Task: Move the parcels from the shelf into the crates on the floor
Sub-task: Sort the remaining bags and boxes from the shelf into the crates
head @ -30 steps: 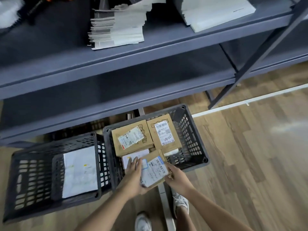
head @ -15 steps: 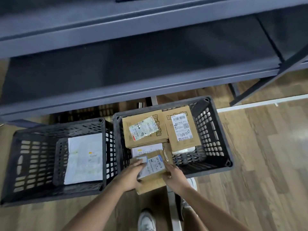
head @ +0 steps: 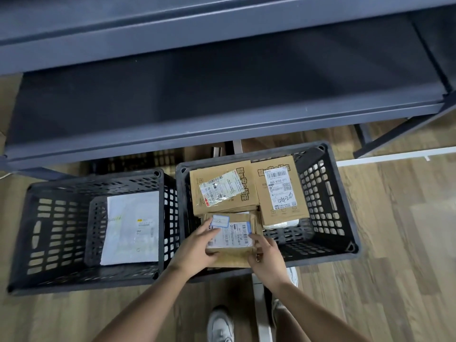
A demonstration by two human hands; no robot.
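Parcel [head: 233,236] gripped by left hand [head: 195,250], right hand [head: 266,259].

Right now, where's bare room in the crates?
Left crate: bare floor between the white envelope and the left wall. Right crate is crowded: two boxes at the back, left hand and right hand holding a parcel in front; only its near right corner looks bare.

Two black crates: the left crate [head: 93,180] and the right crate [head: 325,206]. Three brown boxes show: the back-left parcel [head: 222,191], the back-right parcel [head: 281,191] and the near parcel [head: 234,233]. One white mailer [head: 130,228].
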